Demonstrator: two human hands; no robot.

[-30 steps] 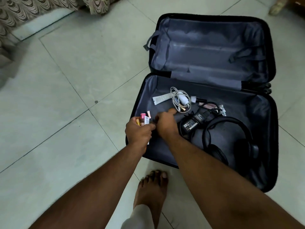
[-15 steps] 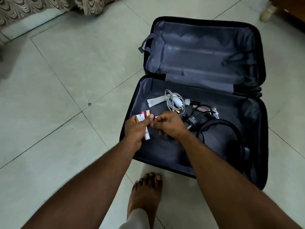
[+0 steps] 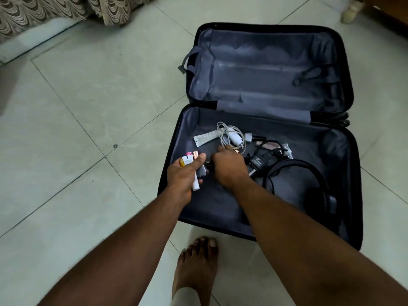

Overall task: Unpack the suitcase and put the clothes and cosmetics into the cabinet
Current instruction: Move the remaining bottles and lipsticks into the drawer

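Observation:
A black suitcase [image 3: 344,151] lies open on the tiled floor, its grey lining bare in the far half. My left hand [image 3: 183,173] hovers at the near half's left rim and grips a bundle of small cosmetics [image 3: 187,161]: white, yellow and pink tubes. My right hand [image 3: 229,166] is right beside it with fingers curled, pinching a small dark item [image 3: 208,166] that I cannot identify. A white tube [image 3: 205,138] lies flat in the case beyond my hands.
In the near half lie a white charger with coiled cable [image 3: 233,136], a black power adapter [image 3: 257,163] with cords and black headphones [image 3: 309,184]. My bare foot [image 3: 196,266] stands before the case. A patterned curtain [image 3: 55,12] hangs at the top left.
The view has shifted a little. My right hand stays close to the left one, and the bundle of cosmetics remains in my left hand.

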